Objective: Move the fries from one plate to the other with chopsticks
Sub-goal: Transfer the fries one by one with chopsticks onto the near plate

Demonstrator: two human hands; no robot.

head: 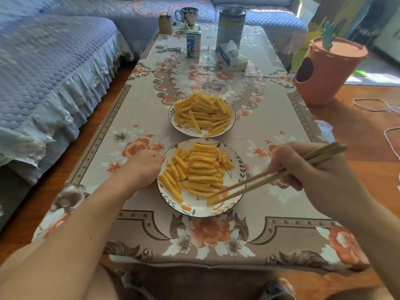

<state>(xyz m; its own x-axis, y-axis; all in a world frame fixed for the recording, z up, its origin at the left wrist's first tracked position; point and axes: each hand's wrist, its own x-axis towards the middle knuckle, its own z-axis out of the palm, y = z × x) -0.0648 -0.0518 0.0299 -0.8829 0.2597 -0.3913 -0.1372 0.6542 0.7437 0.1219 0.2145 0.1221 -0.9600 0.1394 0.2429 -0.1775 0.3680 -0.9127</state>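
Observation:
Two white patterned plates lie on a floral tablecloth. The near plate [194, 210] carries many yellow crinkle-cut fries [199, 172]. The far plate [179, 127] holds a heap of the same fries [203, 113]. My right hand [311, 169] grips a pair of wooden chopsticks [270, 177]; their tips rest at one short fry [213, 200] at the near plate's front right. Whether the tips pinch it is unclear. My left hand [145, 167] is curled in a fist against the near plate's left rim, holding nothing.
At the table's far end stand a milk carton [193, 44], a tissue box [232, 56], a tall tin [230, 27], a mug [187, 16] and a small brown box [165, 24]. A sofa [43, 72] runs along the left. An orange bin [326, 70] stands to the right.

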